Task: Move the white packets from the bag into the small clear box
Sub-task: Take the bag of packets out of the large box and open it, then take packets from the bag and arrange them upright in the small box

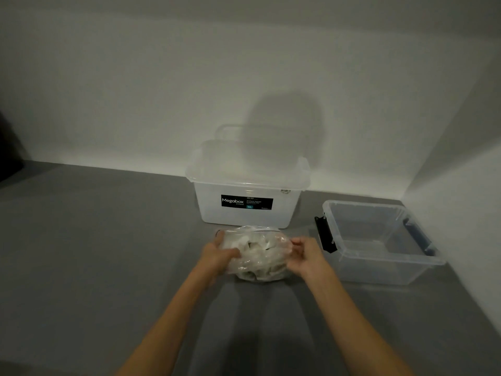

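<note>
A clear plastic bag (257, 263) full of white packets (259, 246) lies on the grey surface in front of me. My left hand (219, 253) grips the bag's left side with its fingers curled into the plastic. My right hand (305, 256) pinches the bag's right side. The small clear box (379, 270) with dark latches stands open to the right of the bag, and I see no packets inside it.
A larger translucent box (244, 215) with a lid and a black "Megabox" label stands just behind the bag, against the white wall. A wall corner closes the space right of the small box. The grey surface (95, 253) stretches to the left.
</note>
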Motion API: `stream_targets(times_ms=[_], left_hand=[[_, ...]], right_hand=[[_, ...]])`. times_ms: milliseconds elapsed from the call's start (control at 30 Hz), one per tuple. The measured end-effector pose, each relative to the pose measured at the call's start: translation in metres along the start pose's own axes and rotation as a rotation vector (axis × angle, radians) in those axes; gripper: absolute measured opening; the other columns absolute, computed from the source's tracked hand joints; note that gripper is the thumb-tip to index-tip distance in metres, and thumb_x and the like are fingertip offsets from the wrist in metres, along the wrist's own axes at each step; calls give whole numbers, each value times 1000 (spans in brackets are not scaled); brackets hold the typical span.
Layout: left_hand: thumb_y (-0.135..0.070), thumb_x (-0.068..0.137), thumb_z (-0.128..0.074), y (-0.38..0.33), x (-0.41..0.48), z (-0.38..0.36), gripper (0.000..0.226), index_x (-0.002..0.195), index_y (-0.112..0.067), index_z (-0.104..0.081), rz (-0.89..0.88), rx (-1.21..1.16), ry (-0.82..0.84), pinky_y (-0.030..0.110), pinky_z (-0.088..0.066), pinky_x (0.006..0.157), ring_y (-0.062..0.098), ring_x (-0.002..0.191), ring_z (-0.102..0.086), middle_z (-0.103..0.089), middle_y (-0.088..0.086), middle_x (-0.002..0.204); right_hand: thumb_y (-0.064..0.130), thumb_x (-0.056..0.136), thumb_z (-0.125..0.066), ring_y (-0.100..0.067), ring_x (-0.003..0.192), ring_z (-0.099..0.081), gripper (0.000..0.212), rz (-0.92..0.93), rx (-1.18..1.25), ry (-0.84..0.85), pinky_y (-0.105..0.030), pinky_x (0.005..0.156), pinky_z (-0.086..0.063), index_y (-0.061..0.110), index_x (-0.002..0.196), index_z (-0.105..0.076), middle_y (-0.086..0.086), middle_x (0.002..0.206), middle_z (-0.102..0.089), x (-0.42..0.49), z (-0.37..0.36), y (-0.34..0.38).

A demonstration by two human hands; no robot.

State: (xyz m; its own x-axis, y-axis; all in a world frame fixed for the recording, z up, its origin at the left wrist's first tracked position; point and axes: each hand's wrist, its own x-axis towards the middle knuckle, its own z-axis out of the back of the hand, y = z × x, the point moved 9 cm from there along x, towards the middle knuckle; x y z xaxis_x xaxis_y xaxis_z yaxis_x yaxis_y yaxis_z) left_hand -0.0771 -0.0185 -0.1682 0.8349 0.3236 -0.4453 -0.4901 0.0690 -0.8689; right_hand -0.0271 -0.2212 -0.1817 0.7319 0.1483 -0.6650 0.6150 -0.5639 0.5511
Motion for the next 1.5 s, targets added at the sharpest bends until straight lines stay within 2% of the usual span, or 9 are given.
stream_targets(times_ms=[167, 300, 500, 600, 667, 800, 967, 1167, 1500], left_hand=[[-19, 85, -57, 0, -3, 8, 81, 148, -41, -11, -209, 580, -210, 35, -43, 73, 27, 87, -48, -39, 11, 116], [-17, 75, -59, 4, 3, 8, 73, 144, -31, -39, -270, 387, -115, 36, -47, 93, 32, 107, -54, -58, 14, 116], [-32, 72, -74, -48, -36, 20, 50, 120, -36, -61, -575, 486, -206, 44, -32, 110, 22, 131, -35, -33, 2, 142], [-26, 73, -77, -81, -66, 13, 22, 89, -39, -70, -882, 567, -338, 46, -29, 107, 21, 133, -31, -35, 0, 144], [-27, 75, -75, -88, -71, -6, 13, 78, -39, -72, -993, 721, -329, 47, -26, 105, 24, 137, -27, -35, -2, 146], [-34, 83, -66, -57, -17, -28, 38, 118, -48, -59, -632, 1262, -123, 65, -18, 109, 38, 145, 1, 6, -4, 159], [-30, 79, -72, -25, 31, -17, 89, 141, -57, -14, -282, 1255, 155, 64, -29, 107, 45, 139, -21, 28, 2, 153], [-20, 77, -72, -10, 49, -35, 94, 148, -43, -14, -251, 1088, 423, 43, -41, 106, 27, 134, -37, -31, -1, 151], [-6, 72, -70, 2, 65, -40, 72, 135, -28, -43, -262, 921, 412, 38, -49, 97, 24, 115, -53, -51, 5, 133]], right_hand=[[12, 50, -89, -20, 50, -45, 36, -74, -119, 188, -24, 52, -46, 8, 73, -62, -6, 57, -48, 9, 3, -28], [3, 73, -72, -22, 61, -67, 20, 39, -207, 196, -28, 55, -57, 0, 92, -66, -13, 73, -68, -13, 13, -7], [12, 82, -70, -15, 101, -60, 22, 668, -1226, -139, -25, 92, -44, 17, 104, -73, -5, 113, -66, -51, 4, 58], [8, 83, -68, -18, 100, -52, 22, 1183, -1486, -297, -19, 87, -43, 15, 104, -72, -8, 114, -53, -101, -37, 76], [0, 84, -64, -8, 83, -50, 17, 1354, -1421, -180, -7, 75, -40, 10, 94, -72, -3, 100, -53, -123, -66, 71], [0, 85, -58, -20, 94, -63, 28, 824, -1831, 22, -33, 87, -53, 13, 108, -67, -9, 110, -63, -54, -69, 24], [5, 84, -65, -35, 135, -31, 81, 499, -2006, -128, -39, 107, -35, 15, 149, -18, -19, 147, -16, -13, -38, 19], [21, 81, -74, -30, 144, -17, 98, 341, -2051, 49, -39, 112, -28, 22, 153, -8, -11, 156, -12, 11, -29, 13], [14, 72, -80, -24, 134, -39, 99, 341, -1969, 206, -34, 108, -38, 28, 150, -22, -3, 150, -37, 17, -18, 20]])
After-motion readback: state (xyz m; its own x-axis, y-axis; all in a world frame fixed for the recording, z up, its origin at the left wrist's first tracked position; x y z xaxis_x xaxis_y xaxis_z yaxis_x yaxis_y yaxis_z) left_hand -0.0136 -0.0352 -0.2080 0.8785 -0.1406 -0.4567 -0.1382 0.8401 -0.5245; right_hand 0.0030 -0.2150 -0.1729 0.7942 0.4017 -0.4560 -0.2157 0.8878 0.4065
